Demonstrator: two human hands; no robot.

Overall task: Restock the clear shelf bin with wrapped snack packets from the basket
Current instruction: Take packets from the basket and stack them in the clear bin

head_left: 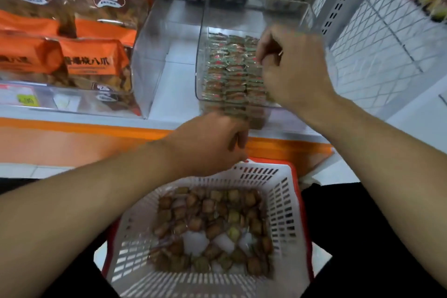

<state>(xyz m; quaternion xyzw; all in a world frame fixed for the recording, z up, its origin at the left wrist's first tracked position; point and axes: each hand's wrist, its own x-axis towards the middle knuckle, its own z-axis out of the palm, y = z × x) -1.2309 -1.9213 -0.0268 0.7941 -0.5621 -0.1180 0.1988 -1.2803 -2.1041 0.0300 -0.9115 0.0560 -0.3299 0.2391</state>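
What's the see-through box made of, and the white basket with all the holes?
The clear shelf bin looks like hard, glossy plastic, maybe acrylic: you see the packets through its walls, and its edges shine. The basket looks like matte white moulded plastic, with rows of even slots in its sides.

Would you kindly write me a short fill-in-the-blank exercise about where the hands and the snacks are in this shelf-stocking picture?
1. The right hand is over the clear plastic shelf bin, where wrapped snack packets lie in ____.
2. The loose brown snack packets lie in a white slotted plastic ____.
3. The left hand is above the basket's ____ rim.
4. The big bags left of the bin are mainly ____.

Missing words: rows; basket; far; orange
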